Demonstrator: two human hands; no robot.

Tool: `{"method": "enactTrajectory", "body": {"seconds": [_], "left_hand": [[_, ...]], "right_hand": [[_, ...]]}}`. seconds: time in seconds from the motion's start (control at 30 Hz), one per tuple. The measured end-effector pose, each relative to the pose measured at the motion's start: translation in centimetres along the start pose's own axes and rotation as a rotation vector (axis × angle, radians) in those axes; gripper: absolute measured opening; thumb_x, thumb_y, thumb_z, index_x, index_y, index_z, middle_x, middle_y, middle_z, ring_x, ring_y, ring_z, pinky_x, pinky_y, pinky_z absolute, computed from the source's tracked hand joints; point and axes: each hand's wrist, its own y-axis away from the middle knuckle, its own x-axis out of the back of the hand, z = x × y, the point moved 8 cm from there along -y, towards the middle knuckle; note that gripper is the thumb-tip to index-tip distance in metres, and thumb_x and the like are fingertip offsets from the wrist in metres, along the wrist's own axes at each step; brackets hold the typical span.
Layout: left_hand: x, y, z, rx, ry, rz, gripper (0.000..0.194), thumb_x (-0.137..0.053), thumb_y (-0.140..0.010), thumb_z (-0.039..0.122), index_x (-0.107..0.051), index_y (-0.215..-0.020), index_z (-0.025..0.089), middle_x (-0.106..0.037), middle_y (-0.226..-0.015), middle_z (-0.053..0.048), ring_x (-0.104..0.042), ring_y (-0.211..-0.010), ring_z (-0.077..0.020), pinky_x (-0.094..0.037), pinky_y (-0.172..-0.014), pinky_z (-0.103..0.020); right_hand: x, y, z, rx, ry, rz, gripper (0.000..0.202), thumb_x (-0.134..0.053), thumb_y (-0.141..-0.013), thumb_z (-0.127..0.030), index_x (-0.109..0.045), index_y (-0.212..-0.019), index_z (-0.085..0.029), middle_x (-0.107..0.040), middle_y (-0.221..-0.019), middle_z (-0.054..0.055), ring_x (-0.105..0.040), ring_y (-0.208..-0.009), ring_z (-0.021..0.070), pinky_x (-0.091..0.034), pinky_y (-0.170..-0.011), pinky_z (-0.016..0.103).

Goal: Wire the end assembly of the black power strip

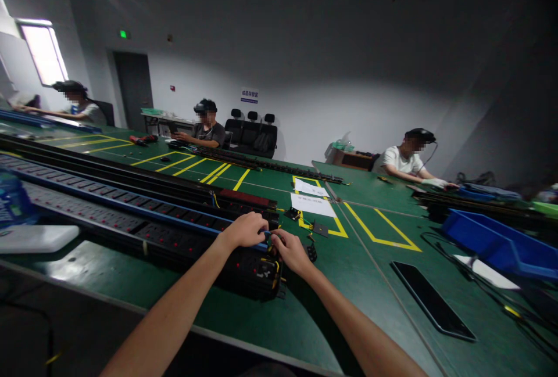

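Both hands (pixel 265 240) pinch above the strip's end (pixel 274 255).

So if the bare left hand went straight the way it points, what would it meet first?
The left hand would probably meet the bare right hand first, its fingers just ahead; depth between them is unclear.

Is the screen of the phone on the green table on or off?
Off, it seems: the phone shows a black face with nothing lit.

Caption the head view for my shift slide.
Two bare hands work at the end of a long black strip on a green table.
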Motion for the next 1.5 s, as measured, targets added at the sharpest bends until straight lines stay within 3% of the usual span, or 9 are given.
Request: {"method": "enactTrajectory", "body": {"seconds": [1.17,1.5], "left_hand": [[-0.02,0.02,0.00,-0.008,-0.001,0.013,0.022,-0.055,-0.081,0.021,-0.073,-0.093,0.021,-0.068,-0.090,-0.006,-0.063,-0.089,-0.0217,-0.047,-0.078,-0.029],[-0.18,-0.10,0.02,-0.046,-0.021,-0.009,0.024,-0.054,-0.082,0.018,-0.074,-0.095,0.022,-0.069,-0.092,-0.006,-0.063,-0.092,-0.0215,-0.047,-0.089,-0.032]], "right_hand": [[-0.01,-0.05,0.16,0.005,0.024,0.002,0.033,-0.043,-0.098,-0.039,-0.068,-0.104,-0.017,-0.065,-0.065,0.001,-0.059,-0.049,0.0137,-0.042,-0.049,0.022],[0.02,-0.05,0.28,-0.004,0.027,0.000,0.034,-0.044,-0.098,-0.040,-0.068,-0.106,-0.018,-0.066,-0.066,0.001,-0.059,-0.049,0.0137,-0.043,-0.050,0.022]]}}
